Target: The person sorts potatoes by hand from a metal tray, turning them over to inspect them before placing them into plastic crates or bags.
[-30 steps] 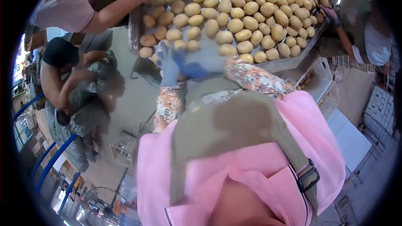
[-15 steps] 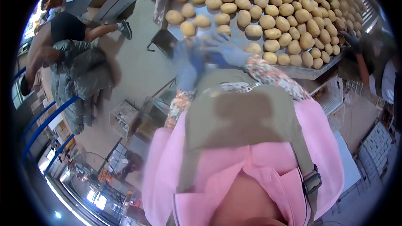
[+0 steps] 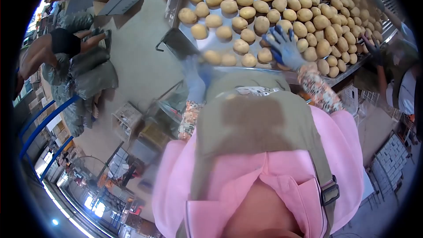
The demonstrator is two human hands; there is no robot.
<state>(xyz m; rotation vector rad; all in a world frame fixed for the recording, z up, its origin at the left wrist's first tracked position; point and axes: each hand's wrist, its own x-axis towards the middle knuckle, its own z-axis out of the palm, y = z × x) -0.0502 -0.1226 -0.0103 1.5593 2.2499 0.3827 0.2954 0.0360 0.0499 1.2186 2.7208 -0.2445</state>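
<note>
Many potatoes (image 3: 304, 15) lie on a metal sorting table (image 3: 222, 23), packed densely at the right and spread thinner at the left. My right hand (image 3: 284, 47), in a blue-grey glove, rests over the potatoes near the front edge, its fingers spread. Several loose potatoes (image 3: 249, 60) sit along that edge, left of this hand. My left hand (image 3: 194, 78), gloved alike, hangs low off the table's front left corner, just below a dark metal flap (image 3: 179, 44). Motion smears its fingers.
At the right edge of the table a co-worker's gloved hand (image 3: 373, 49) touches the potatoes. On the left, a person (image 3: 39, 55) bends over full green sacks (image 3: 90, 64). Blue rails (image 3: 48, 121), a crate (image 3: 125, 118) and an open cardboard box (image 3: 118, 2) stand around.
My right hand has moved right from the front left corner, onto the potatoes. My left hand has dropped slightly. More potatoes now lie at the front left. The person by the sacks has shifted left.
</note>
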